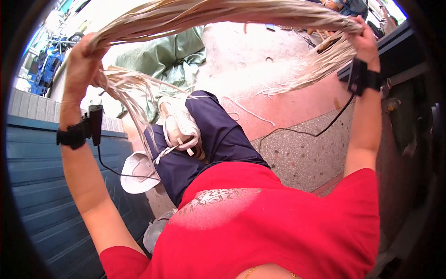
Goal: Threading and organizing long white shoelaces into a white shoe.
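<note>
Closest in is a red shirt and dark blue trousers, one leg crossed so a white shoe rests on the knee. Above that, both hands are raised: left hand and right hand each closed around an end of a long pale fibre bundle, stretched taut between them, probably to keep the strands straight. Further off, a green tarp lies on the pink floor.

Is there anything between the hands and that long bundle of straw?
Nothing visible. The left hand and the right hand both grip the straw bundle directly, one at each end, held up in the air. Loose strands hang down below each hand.
</note>
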Demonstrator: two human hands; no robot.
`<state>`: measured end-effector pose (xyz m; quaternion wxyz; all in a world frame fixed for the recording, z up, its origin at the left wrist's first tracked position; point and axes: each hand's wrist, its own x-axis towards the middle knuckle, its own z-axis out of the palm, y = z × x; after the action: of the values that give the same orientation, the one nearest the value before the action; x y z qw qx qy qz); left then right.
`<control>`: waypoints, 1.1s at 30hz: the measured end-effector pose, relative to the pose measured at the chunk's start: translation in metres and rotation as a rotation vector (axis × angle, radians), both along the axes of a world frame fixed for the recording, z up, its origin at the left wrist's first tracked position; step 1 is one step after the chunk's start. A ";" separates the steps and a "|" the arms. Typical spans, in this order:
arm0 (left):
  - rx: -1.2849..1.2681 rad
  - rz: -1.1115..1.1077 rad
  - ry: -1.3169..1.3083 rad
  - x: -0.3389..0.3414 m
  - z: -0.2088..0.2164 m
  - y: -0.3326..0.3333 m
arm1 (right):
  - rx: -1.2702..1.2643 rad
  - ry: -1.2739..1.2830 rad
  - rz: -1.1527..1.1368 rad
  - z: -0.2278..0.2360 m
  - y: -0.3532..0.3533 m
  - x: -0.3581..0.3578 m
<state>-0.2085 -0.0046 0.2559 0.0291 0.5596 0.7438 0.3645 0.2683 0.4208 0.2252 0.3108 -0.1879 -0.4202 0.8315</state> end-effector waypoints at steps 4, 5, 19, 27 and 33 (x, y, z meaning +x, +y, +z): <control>0.011 -0.039 0.146 -0.012 0.044 -0.025 | -0.151 0.250 -0.155 -0.039 -0.054 -0.015; -0.071 0.009 0.169 -0.012 0.057 -0.035 | -0.207 0.240 -0.189 -0.040 -0.068 -0.019; -1.079 -0.078 -0.552 0.079 -0.060 -0.167 | -0.943 -0.263 -0.364 -0.310 -0.245 -0.030; -1.084 -0.334 -0.859 0.076 -0.055 -0.148 | -0.913 -0.286 -0.330 -0.339 -0.230 -0.003; -0.944 -0.141 -0.939 0.052 -0.122 -0.051 | -0.933 -0.530 -0.342 -0.391 -0.217 -0.008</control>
<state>-0.1565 -0.0558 0.1342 0.6151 0.3162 0.6935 0.2019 0.2600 0.2034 -0.1657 0.2090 -0.5735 -0.0352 0.7913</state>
